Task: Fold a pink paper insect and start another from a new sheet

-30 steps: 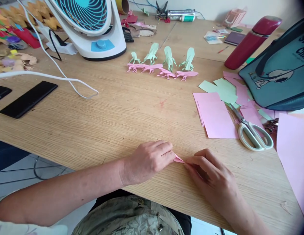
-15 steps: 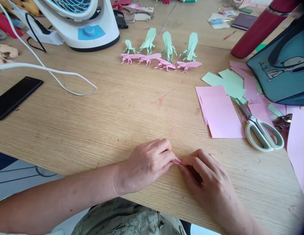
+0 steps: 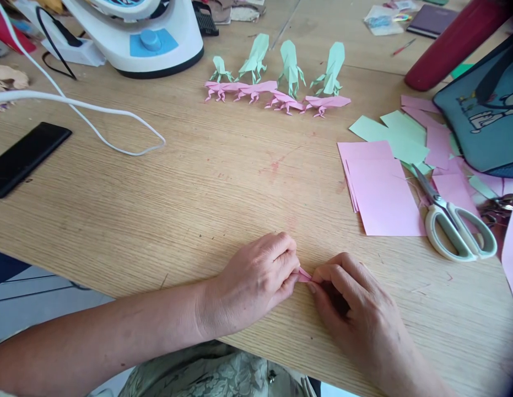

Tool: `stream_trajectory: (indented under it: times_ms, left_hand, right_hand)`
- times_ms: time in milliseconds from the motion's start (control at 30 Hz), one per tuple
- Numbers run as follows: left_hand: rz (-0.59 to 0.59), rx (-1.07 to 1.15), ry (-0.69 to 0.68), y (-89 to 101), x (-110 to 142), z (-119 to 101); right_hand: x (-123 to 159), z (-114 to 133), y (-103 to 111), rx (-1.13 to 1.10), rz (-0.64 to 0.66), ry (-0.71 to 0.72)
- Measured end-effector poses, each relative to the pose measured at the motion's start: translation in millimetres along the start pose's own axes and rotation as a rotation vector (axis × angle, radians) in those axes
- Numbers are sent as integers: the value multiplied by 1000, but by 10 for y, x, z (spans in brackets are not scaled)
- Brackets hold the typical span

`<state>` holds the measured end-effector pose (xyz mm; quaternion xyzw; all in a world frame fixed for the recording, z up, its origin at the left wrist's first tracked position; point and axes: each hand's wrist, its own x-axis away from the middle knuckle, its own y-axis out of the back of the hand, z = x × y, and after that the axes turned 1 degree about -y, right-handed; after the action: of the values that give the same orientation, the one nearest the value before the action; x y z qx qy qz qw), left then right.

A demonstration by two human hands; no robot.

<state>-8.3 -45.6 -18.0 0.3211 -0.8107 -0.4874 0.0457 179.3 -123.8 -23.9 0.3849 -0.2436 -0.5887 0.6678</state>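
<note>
A small piece of folded pink paper [image 3: 304,275] is stretched between my two hands, close to the table's near edge. My left hand [image 3: 260,273] is closed around one end, so most of the paper is hidden behind its fingers. At the pointed other end, my right hand [image 3: 351,300] pinches the tip between thumb and forefinger. Farther back stand several pink origami figures [image 3: 283,101] in a row, with several light green origami figures [image 3: 291,63] just behind them.
Pink paper sheets [image 3: 384,193] lie to the right, beside scissors [image 3: 454,220] and green paper pieces [image 3: 399,138]. Behind these are a teal bag [image 3: 483,132] and a red bottle [image 3: 450,47]. At left are a black phone [image 3: 28,157], a white cable [image 3: 115,110] and a fan [image 3: 157,44].
The view has tilted down and shifted, so the fan now shows only its base. Both hands keep hold of the pink paper, with only slight finger movement.
</note>
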Motion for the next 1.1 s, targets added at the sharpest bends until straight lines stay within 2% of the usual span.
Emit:
stream_trajectory:
  times_ms: [300, 600, 700, 867, 1100]
  left_hand:
    - [12, 19, -16, 5, 9, 8]
    - [57, 2, 90, -30, -37, -52]
    - [55, 28, 123, -29, -58, -53]
    - [74, 24, 153, -21, -80, -60]
    - [105, 35, 177, -17, -88, -57]
  right_hand:
    - [-9, 6, -4, 30, -22, 12]
    - [63, -42, 32, 3, -2, 35]
    - [151, -107, 93, 13, 45, 131]
    - [212, -155, 190, 217, 102, 472]
    - [153, -91, 189, 320, 98, 476]
